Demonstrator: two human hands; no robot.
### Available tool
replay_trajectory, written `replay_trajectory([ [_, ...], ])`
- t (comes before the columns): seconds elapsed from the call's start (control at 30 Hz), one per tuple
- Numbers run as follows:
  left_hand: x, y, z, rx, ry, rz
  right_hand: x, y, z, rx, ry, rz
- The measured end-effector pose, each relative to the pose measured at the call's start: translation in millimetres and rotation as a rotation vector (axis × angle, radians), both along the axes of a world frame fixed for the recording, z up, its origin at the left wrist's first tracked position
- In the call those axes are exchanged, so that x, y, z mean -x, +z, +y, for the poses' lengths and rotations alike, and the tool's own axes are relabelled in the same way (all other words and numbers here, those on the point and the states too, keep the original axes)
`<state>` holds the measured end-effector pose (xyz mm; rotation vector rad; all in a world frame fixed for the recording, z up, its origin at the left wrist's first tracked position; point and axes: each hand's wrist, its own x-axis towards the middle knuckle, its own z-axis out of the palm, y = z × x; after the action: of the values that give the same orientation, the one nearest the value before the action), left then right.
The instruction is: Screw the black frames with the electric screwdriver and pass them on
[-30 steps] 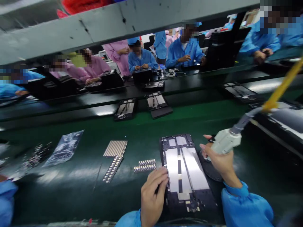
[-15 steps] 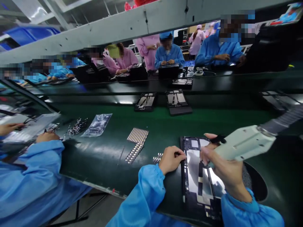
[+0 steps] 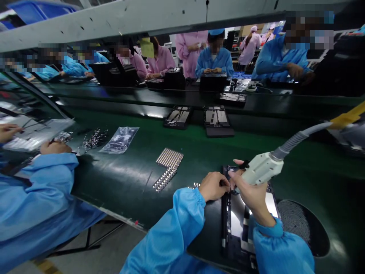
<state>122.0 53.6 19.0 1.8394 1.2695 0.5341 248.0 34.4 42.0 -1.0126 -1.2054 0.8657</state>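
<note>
A dark tablet frame [image 3: 238, 224] with shiny metal plates lies on the green conveyor belt [image 3: 199, 152] in front of me. My left hand [image 3: 213, 185] rests with closed fingers on the frame's upper left edge, pinching something too small to make out. My right hand [image 3: 248, 190] grips a pale electric screwdriver [image 3: 261, 169] with a grey hose, its tip pointed down at the frame's top left corner, close to my left fingers. Both arms wear blue sleeves.
Strips of small parts [image 3: 168, 167] and a plastic bag [image 3: 119, 140] lie on the belt to the left. A round black mat [image 3: 302, 222] sits right of the frame. Two more frames [image 3: 199, 118] lie farther along. A co-worker's blue sleeve [image 3: 37, 190] is at left; several people sit opposite.
The view has swung left and down. My right hand has brought the screwdriver in toward the frame's top left corner, next to my left hand, which stayed on the frame's edge.
</note>
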Motion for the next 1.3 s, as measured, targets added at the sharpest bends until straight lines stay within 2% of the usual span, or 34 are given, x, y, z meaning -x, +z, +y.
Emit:
replay_trajectory([
  [0.17,0,-17.7,5,0.174,0.176,-0.092,5,-1.5,0,0.036,0.017,0.005],
  [0.3,0,-28.4,9,0.261,0.176,-0.141,4,-8.6,3,0.047,-0.009,-0.014],
  [0.47,1,-27.5,10,0.317,0.168,-0.187,3,-13.4,4,0.048,-0.015,-0.004],
  [0.7,0,-23.6,11,0.351,0.127,-0.226,7,-7.3,0,0.055,0.011,-0.079],
  [0.77,12,-16.3,13,0.367,0.073,-0.246,9,-6.3,-2,0.039,0.003,-0.12],
  [0.83,33,-6.3,12,0.305,0.068,-0.245,11,-6.7,-3,0.031,-0.006,-0.147],
  [0.93,73,6.0,3,0.106,0.169,-0.092,15,-8.3,-3,0.039,-0.017,-0.135],
  [1.0,91,7.4,-7,0.034,0.215,0.059,15,-7.5,-3,0.046,0.0,-0.115],
  [1.13,99,-3.8,-26,-0.036,0.223,0.269,3,6.9,-6,-0.009,-0.057,-0.115],
  [1.23,95,-10.6,-29,-0.055,0.232,0.3,-26,29.1,-17,-0.053,-0.144,-0.118],
  [1.3,96,-10.7,-27,-0.012,0.254,0.257,-54,44.2,-28,-0.013,-0.185,-0.12],
])
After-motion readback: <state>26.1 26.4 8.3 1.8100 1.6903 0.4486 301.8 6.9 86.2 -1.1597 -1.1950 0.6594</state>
